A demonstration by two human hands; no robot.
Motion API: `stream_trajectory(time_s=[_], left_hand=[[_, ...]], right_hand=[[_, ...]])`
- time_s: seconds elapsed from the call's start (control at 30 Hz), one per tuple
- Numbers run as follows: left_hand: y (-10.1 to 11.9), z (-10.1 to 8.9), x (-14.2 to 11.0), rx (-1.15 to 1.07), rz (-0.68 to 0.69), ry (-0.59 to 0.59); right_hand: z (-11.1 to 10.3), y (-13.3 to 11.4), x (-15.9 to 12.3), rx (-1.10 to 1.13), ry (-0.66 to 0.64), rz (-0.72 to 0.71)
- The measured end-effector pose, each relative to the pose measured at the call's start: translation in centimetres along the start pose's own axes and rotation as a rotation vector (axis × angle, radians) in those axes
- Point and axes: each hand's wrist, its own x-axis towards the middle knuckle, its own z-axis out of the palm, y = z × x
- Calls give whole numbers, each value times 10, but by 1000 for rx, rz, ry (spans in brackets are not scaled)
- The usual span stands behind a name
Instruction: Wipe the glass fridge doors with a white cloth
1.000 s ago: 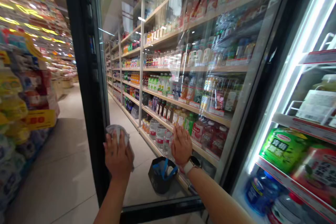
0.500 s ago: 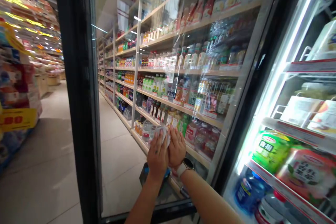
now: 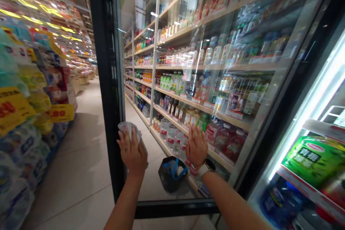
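Note:
My left hand (image 3: 133, 152) presses a crumpled greyish-white cloth (image 3: 130, 129) against the glass door (image 3: 145, 187), close to the left upright of its black frame (image 3: 105, 79). The cloth sticks out above and beside the fingers. My right hand (image 3: 197, 145) rests with outstretched fingers against the same glass, farther right and at about the same height. No cloth shows in it. A watch with a light strap (image 3: 202, 169) is on the right wrist.
Shelves of bottled drinks (image 3: 172, 83) and a dark bucket (image 3: 172, 179) with blue strips show in the glass. Lit cooler shelves with a green drink pack (image 3: 314, 160) stand at right. Stacked goods with yellow price signs (image 3: 62, 113) line the aisle floor (image 3: 81, 172) at left.
My hands were side by side near the middle of the glass. Now they are apart: the left hand has moved left with the cloth to the frame. The view has shifted left.

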Motion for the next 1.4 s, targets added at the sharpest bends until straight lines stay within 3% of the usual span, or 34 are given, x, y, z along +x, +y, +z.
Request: stream_trajectory(time_s=[0.1, 0.23, 0.33, 0.43, 0.53, 0.63, 0.87, 0.97, 1.1, 1.27, 1.4], left_hand=[[21, 8, -3, -81, -19, -17], [74, 28, -6, -165, 4, -16], [107, 40, -11, -219, 89, -71], [120, 47, -14, -258, 188, -108], [109, 48, -12, -257, 287, -127], [82, 41, -7, -182, 313, -142], [-7, 9, 0, -30, 73, -6], [-16, 2, 0, -42, -14, -1], [24, 13, -3, -59, -70, 22], [98, 37, -16, -222, 80, -60], [122, 47, -23, -312, 179, -122]], right_hand=[[-1, -1, 1, -7, 4, 3], [0, 0, 2, -22, 30, -15], [4, 2, 2, -21, 30, -16], [8, 3, 1, -1, 56, -22], [10, 2, 1, 11, 56, -20], [9, -1, 3, -3, -2, -14], [6, -4, 6, -14, 0, -1], [4, -4, 7, -10, 8, -4], [2, -4, 8, 3, 13, -8], [6, 0, 4, -14, 23, -9], [10, 4, 2, -10, 52, -45]])
